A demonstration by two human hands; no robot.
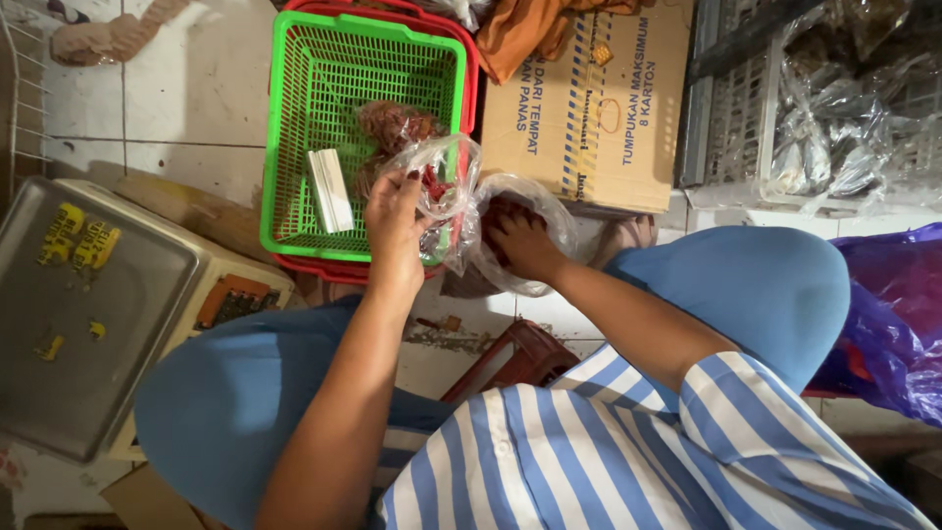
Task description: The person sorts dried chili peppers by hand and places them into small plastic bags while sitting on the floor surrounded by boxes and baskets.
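On the far left a weighing scale [98, 304] with a bare metal pan sits on the tiled floor [186, 88], unused at this moment. Next to it a green basket [294, 137] nests inside a red basket [471, 88]; in it lie a white flat packet [330, 189] and a tangle of reddish-brown dried goods [394, 126]. Over the green basket's near rim the left hand [394, 218] holds up a small clear plastic bag [446, 186], its grip pinching the bag's mouth between thumb and fingertips, so the bag hangs partly over the basket. Just to the right, the right hand [520, 240] is plunged into a larger clear bag [549, 211] resting on the floor in front of a cardboard box [589, 108]; its fingers are hidden by the plastic, so I cannot tell whether that grip is closed on anything. To do this well, I judge the small bag's mouth should stay held wide and close beside the larger bag, with the hanging weight supported so nothing spills. Farther right stand white crates [746, 128] with packed bags and a purple plastic sack [898, 324].
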